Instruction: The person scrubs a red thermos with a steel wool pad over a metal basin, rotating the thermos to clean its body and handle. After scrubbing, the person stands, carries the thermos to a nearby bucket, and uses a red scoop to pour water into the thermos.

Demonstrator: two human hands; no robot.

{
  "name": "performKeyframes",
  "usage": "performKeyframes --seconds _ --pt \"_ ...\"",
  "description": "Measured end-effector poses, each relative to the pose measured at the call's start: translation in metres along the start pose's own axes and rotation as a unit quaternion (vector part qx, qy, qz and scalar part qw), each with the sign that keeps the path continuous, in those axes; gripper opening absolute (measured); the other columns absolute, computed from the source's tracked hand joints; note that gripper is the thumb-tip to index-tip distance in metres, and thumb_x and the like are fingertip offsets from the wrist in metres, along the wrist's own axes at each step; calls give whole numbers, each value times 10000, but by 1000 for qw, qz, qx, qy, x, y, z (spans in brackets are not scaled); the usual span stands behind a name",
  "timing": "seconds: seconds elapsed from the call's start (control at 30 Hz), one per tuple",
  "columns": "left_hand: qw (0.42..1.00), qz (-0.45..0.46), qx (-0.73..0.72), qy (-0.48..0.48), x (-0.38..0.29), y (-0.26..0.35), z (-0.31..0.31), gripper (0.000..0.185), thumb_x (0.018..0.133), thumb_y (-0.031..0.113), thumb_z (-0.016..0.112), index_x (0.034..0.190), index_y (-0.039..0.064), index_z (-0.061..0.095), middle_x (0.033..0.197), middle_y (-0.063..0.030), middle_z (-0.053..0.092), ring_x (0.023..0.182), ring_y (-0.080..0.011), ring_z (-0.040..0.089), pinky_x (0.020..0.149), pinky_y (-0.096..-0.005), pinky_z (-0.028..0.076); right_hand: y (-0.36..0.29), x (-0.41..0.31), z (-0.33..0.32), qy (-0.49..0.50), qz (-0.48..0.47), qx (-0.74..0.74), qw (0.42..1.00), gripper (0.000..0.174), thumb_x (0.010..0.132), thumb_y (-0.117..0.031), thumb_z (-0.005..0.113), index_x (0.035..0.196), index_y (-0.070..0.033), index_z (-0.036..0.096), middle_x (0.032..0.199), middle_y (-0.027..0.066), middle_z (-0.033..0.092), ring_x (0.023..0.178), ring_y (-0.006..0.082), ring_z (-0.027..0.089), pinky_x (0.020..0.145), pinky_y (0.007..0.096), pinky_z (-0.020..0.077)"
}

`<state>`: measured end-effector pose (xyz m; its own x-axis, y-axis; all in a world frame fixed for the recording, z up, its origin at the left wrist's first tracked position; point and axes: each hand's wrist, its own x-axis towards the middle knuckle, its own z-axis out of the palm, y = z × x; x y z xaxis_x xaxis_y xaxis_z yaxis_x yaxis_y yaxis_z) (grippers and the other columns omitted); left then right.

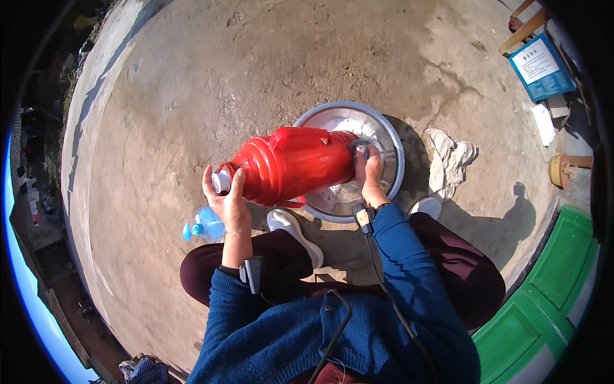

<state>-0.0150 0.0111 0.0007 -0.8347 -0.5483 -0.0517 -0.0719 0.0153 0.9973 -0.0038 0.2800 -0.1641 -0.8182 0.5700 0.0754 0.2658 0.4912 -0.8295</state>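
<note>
A red thermos flask [312,163] lies tilted on its side in the air, its base end over a metal basin [399,163] with suds inside. My left hand [229,204] grips the flask's neck, fingers spread around the white stopper [221,182]. At the other end, my right hand [370,170] presses a dark scouring pad [360,146] against the flask near its base. The flask's handle [297,132] points away from me. Part of the basin's inside is hidden behind the flask.
A clear blue plastic bottle [209,224] lies left of my left hand. Right of the basin a crumpled pale cloth [447,161] rests on the concrete ground [268,62]. Farther right are a blue box [542,72] bearing writing and a green door [523,326]. Cables [383,283] run along my right arm.
</note>
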Motion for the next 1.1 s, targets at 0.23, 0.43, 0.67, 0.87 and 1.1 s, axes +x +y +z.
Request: performKeyframes --seconds 0.23,0.43,0.67,0.87,1.1 --pt "999 -11 -35 -39 2 -2 -4 707 731 56 818 1333 73 449 1067 -33 545 927 -124 543 854 -257 463 1 23 17 -72 -25 -8 997 316 822 -271 650 1047 -52 613 1057 160 619 1004 361 589 874 435 482" --pt "998 23 47 -35 -1 -1 1 759 691 104 854 1339 83 457 1105 -35 536 975 -137 532 889 -284 453 -35 46 25 -98 144 3 985 345 893 -271 582 1101 3 565 1112 231 595 1054 395 559 911 440 446" --pt "999 7 38 -36 -6 4 4 709 714 101 840 1313 66 462 1103 -42 542 990 -130 527 883 -273 453 -80 -24 16 72 56 52 995 302 916 -214 602 1102 15 536 972 196 630 895 375 606 814 418 475" --pt "1000 -11 -14 -24 -6 1 1 712 707 120 853 1303 71 466 1085 -37 540 952 -130 531 870 -270 457 -137 -60 12 37 -141 141 979 193 863 -115 627 1009 -30 534 854 168 534 799 366 558 703 442 459" --pt "998 -26 -63 -2 0 0 0 630 737 77 824 1264 58 480 1060 -46 563 919 -132 566 841 -271 483 -65 -37 11 55 -157 43 985 238 793 -41 620 1018 -45 542 893 159 571 804 366 562 708 448 464"
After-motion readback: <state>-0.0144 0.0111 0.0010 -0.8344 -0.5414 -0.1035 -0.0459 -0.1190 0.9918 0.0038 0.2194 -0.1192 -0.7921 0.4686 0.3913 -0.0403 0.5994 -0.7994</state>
